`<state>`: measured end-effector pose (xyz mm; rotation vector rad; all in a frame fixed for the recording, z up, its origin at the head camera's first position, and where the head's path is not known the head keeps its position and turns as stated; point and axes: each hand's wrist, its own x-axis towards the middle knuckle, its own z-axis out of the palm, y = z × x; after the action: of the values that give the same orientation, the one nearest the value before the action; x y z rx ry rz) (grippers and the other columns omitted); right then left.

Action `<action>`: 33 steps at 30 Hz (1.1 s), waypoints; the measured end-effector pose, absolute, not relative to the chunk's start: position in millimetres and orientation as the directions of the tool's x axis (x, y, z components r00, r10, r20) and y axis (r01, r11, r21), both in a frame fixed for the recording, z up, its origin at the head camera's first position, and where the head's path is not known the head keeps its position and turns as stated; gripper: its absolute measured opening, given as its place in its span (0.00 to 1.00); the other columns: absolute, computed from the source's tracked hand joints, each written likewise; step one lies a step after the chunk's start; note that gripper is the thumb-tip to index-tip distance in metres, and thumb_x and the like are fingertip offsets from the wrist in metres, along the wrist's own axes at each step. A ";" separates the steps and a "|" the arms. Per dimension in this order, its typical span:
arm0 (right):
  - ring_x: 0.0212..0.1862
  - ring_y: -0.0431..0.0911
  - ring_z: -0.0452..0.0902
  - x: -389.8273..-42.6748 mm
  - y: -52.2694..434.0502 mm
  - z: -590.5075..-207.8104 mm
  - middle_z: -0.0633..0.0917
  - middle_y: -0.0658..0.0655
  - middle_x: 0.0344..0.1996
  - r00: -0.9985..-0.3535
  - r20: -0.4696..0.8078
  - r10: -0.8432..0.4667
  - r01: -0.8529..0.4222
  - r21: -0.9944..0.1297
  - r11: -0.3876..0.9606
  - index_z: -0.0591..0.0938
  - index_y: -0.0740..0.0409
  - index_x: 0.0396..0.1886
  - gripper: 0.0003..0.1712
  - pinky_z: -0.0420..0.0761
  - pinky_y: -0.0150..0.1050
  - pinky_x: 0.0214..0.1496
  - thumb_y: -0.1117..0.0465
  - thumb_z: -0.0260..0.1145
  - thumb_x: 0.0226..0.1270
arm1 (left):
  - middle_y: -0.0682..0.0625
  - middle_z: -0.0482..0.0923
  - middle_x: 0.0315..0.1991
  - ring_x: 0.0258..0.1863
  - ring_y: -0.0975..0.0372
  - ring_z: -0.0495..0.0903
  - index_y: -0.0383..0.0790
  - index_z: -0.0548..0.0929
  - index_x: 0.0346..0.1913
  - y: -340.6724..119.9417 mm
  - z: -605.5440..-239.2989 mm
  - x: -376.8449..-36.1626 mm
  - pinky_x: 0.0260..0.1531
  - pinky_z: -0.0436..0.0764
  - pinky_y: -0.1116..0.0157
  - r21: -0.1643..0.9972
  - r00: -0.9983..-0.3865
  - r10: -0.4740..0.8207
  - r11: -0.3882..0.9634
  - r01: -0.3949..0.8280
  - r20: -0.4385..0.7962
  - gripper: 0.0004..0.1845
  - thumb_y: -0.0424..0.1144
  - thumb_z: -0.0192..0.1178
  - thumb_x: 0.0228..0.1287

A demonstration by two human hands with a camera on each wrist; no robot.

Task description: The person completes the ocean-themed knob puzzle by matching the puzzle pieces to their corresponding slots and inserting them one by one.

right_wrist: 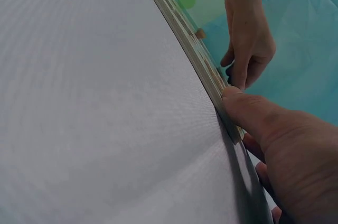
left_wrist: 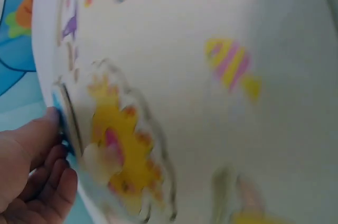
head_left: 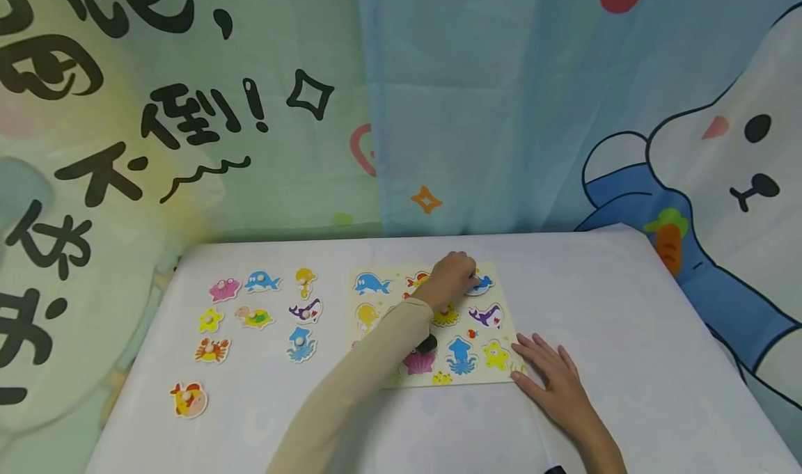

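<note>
My left hand [head_left: 447, 279] reaches across the pale wooden puzzle board [head_left: 391, 300] to its top right corner. There it pinches a blue dolphin piece [head_left: 482, 286], partly hidden by the fingers; the left wrist view shows this piece edge-on at the fingertips. Close below lies a yellow spiky fish piece [left_wrist: 124, 145] with a round knob. My right hand [head_left: 554, 376] rests at the board's lower right edge, fingers fairly straight. In the right wrist view its thumb [right_wrist: 253, 110] lies against the board's side. The left forearm covers part of the board.
Loose knobbed pieces lie left of the board: a pink shell [head_left: 224, 290], blue whale [head_left: 262, 282], yellow seahorse [head_left: 305, 282], star [head_left: 210, 319], turtle [head_left: 254, 317], purple whale [head_left: 305, 312], crab [head_left: 212, 350], squid [head_left: 301, 344] and round fish piece [head_left: 189, 400]. A printed curtain [head_left: 464, 112] hangs behind.
</note>
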<state>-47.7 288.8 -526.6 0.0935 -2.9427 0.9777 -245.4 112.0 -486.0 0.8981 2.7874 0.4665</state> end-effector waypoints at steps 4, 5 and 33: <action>0.72 0.66 0.56 -47.5 289.2 -526.3 0.73 0.64 0.67 -0.997 0.049 -0.052 -0.071 -0.591 0.803 0.76 0.55 0.62 0.29 0.41 0.67 0.73 0.49 0.66 0.63 | 0.54 0.76 0.33 0.33 0.64 0.70 0.44 0.84 0.38 116.0 -490.9 -241.4 0.36 0.71 0.73 0.370 -0.809 0.584 0.767 0.525 -0.063 0.11 0.48 0.58 0.68; 0.72 0.66 0.56 -47.5 289.3 -526.0 0.73 0.64 0.67 -0.997 0.050 -0.052 -0.071 -0.591 0.804 0.76 0.55 0.62 0.29 0.41 0.67 0.73 0.49 0.66 0.63 | 0.54 0.76 0.33 0.33 0.64 0.70 0.44 0.84 0.39 116.6 -490.8 -240.4 0.36 0.71 0.72 0.369 -0.810 0.582 0.769 0.522 -0.067 0.11 0.48 0.58 0.68; 0.72 0.65 0.57 -48.2 288.4 -527.4 0.73 0.64 0.66 -0.997 0.055 -0.046 -0.070 -0.580 0.811 0.77 0.55 0.61 0.29 0.40 0.65 0.74 0.49 0.66 0.63 | 0.54 0.74 0.33 0.36 0.63 0.71 0.44 0.80 0.40 117.2 -487.8 -242.1 0.40 0.72 0.71 0.394 -0.810 0.565 0.788 0.474 -0.155 0.08 0.45 0.58 0.69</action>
<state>-48.2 288.4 -527.4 0.0943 -2.9532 0.9483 -242.1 117.2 -487.8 0.8053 2.7145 0.4952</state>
